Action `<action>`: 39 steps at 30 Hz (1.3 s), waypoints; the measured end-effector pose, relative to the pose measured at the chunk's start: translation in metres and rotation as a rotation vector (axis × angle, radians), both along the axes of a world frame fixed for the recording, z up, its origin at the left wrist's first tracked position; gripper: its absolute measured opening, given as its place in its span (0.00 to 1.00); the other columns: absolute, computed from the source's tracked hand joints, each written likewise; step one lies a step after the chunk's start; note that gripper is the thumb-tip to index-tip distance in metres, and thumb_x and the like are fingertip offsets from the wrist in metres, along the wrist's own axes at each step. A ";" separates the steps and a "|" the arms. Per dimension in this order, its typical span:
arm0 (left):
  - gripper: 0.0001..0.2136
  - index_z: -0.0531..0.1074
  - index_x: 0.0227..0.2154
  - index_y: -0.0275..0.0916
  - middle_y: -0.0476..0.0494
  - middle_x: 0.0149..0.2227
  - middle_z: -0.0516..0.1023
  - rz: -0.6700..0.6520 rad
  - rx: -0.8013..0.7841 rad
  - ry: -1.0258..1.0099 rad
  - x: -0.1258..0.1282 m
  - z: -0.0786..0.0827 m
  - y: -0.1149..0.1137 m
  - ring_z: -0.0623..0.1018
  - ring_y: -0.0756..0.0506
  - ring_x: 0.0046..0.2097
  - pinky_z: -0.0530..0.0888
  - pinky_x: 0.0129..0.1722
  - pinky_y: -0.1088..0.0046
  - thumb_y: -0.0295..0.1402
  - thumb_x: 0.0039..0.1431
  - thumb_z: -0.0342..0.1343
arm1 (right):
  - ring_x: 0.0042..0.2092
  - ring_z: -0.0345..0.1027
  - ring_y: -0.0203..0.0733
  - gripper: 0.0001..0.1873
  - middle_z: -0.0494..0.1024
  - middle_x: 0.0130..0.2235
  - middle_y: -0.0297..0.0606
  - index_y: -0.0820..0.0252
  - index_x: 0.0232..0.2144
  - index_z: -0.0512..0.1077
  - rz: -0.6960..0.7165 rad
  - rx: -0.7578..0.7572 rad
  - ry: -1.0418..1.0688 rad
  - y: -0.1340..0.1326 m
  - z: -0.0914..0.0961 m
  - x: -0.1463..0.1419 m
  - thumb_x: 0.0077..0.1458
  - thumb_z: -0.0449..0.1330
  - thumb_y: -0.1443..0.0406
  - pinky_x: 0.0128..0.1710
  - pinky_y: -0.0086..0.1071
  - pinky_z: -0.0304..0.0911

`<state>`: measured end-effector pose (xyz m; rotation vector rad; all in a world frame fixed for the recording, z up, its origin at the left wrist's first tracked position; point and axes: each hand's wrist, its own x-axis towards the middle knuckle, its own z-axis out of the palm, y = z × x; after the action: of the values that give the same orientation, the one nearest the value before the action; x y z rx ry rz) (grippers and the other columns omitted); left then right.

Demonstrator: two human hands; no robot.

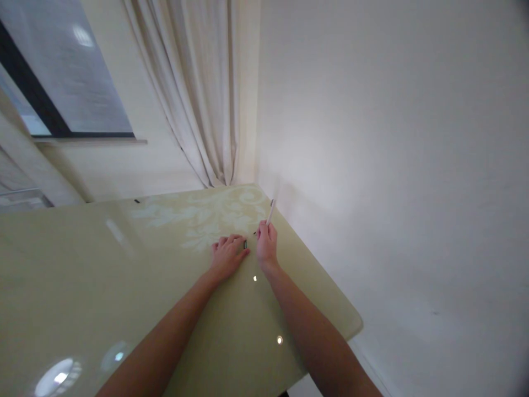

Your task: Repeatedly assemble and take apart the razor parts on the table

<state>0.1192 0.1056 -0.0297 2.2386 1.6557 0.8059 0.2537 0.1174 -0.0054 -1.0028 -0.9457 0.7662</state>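
My right hand [265,242] is closed around a slim white pen [271,212]. The pen leans up and away, with a dark upper end, and a small dark tip shows by the fingers on the left. Just beside it, my left hand [228,255] rests low over the glossy table [157,298], fingers bent. Its thumb and forefinger are at either end of a small dark rectangular piece [245,244], too small to name. The two hands are close together but apart.
A small dark object [137,200] lies near the table's far edge. A plain wall [372,165] runs along the right side. Long pale curtains [206,99] hang in the corner, and a dark-framed window [61,129] is at the upper left.
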 end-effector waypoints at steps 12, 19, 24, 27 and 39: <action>0.17 0.76 0.45 0.42 0.46 0.41 0.80 -0.022 -0.019 -0.365 -0.092 -0.001 -0.057 0.79 0.44 0.39 0.77 0.40 0.67 0.46 0.56 0.65 | 0.19 0.43 0.30 0.18 0.54 0.18 0.21 0.56 0.26 0.64 0.630 -0.383 0.082 -0.040 0.012 -0.036 0.53 0.63 0.51 0.19 0.29 0.38; 0.20 0.76 0.46 0.43 0.47 0.38 0.77 0.095 0.212 -0.365 -0.119 0.019 -0.109 0.74 0.46 0.35 0.74 0.36 0.68 0.49 0.56 0.66 | 0.21 0.50 0.29 0.15 0.61 0.19 0.24 0.60 0.31 0.73 0.850 -0.451 -0.105 -0.083 0.011 -0.060 0.51 0.69 0.55 0.21 0.27 0.43; 0.18 0.75 0.44 0.43 0.48 0.35 0.76 0.062 0.238 -0.379 -0.101 0.022 -0.111 0.72 0.46 0.33 0.73 0.34 0.69 0.49 0.59 0.65 | 0.21 0.50 0.29 0.15 0.68 0.21 0.28 0.61 0.28 0.74 0.808 -0.408 -0.109 -0.089 0.008 -0.063 0.51 0.69 0.55 0.21 0.28 0.43; 0.18 0.75 0.46 0.44 0.48 0.37 0.76 0.049 0.248 -0.377 -0.098 0.021 -0.114 0.72 0.47 0.33 0.74 0.34 0.69 0.47 0.59 0.66 | 0.21 0.49 0.30 0.14 0.64 0.19 0.25 0.60 0.27 0.73 0.763 -0.401 -0.128 -0.087 0.008 -0.061 0.50 0.69 0.56 0.21 0.28 0.42; 0.09 0.76 0.43 0.43 0.50 0.34 0.75 -0.085 0.175 -0.404 -0.094 0.019 -0.119 0.73 0.49 0.31 0.75 0.34 0.74 0.37 0.62 0.64 | 0.19 0.47 0.29 0.16 0.60 0.18 0.22 0.60 0.28 0.71 0.844 -0.442 -0.111 -0.084 0.004 -0.050 0.49 0.68 0.54 0.20 0.28 0.40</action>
<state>0.0250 -0.0130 -0.0107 2.0565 1.3364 1.3210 0.2037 0.0335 -0.0018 -1.0170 -1.3489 1.6911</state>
